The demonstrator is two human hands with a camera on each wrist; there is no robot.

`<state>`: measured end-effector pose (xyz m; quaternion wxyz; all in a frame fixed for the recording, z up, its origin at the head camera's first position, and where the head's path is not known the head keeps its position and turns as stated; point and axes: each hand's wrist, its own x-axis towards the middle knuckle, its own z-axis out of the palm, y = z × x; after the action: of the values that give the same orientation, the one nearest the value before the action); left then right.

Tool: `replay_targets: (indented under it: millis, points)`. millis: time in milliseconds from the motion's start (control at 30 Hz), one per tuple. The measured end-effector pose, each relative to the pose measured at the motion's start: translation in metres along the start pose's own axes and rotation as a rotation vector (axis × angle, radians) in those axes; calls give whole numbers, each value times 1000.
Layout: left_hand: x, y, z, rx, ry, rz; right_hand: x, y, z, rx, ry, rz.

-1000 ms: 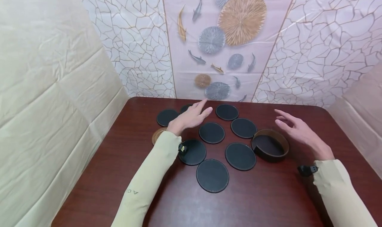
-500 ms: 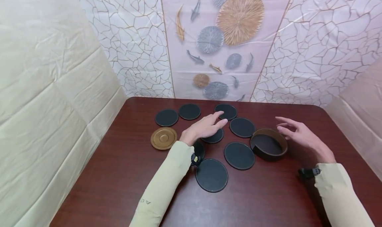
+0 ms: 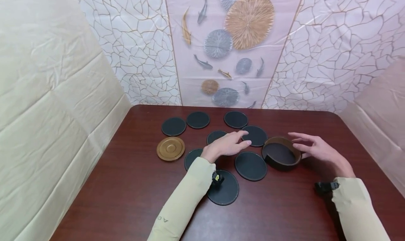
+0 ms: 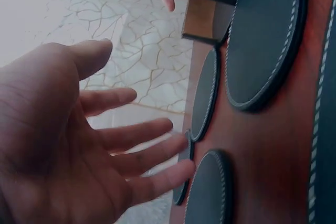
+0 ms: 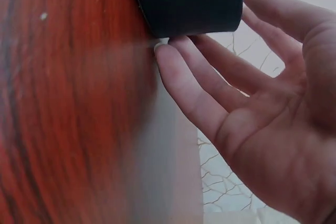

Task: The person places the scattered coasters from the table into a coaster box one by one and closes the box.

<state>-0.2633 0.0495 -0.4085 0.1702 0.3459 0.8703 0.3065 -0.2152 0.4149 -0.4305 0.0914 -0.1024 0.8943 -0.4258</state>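
My left hand [image 3: 226, 145] hovers over the black round coasters with its fingers extended and nothing in them. In the left wrist view its palm and spread fingers [image 4: 142, 135] show apart from the stitched coasters. Right of the coasters stands a round, open-topped coaster holder [image 3: 282, 163], dark outside and brown inside. My right hand [image 3: 324, 154] is at the holder's right side, thumb and fingers apart. The right wrist view shows its fingertips right by the holder's dark wall [image 5: 189, 3]; whether they touch it I cannot tell. One coaster [image 3: 251, 166] lies just left of the holder.
Several more black coasters, such as one at the back left [image 3: 173, 126], lie flat on the dark red table [image 3: 126, 184]. A brown round lid-like disc [image 3: 171, 148] with a raised centre lies at the left. Patterned wall cloth [image 3: 142, 58] stands behind the table.
My left hand has moved right and toward me across the coasters, uncovering the brown disc. My right hand has lowered and come in to the holder's side.
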Motion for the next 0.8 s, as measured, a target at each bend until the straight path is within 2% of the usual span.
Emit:
replay_targets:
  millis: [167, 300, 533, 667, 800]
  points:
    - [1, 2, 6, 6, 0, 25, -1, 7, -1, 91, -35, -22]
    - [3, 2, 10, 23, -20, 16, -2, 10, -2, 105, -41, -11]
    - [4, 5, 15, 100, -58, -4, -2, 13, -4, 104, -65, -32]
    - [6, 8, 20, 153, -68, -5, -3, 14, -5, 102, -63, -17]
    - [7, 12, 28, 215, -80, -52, -4, 15, -3, 79, -55, -1]
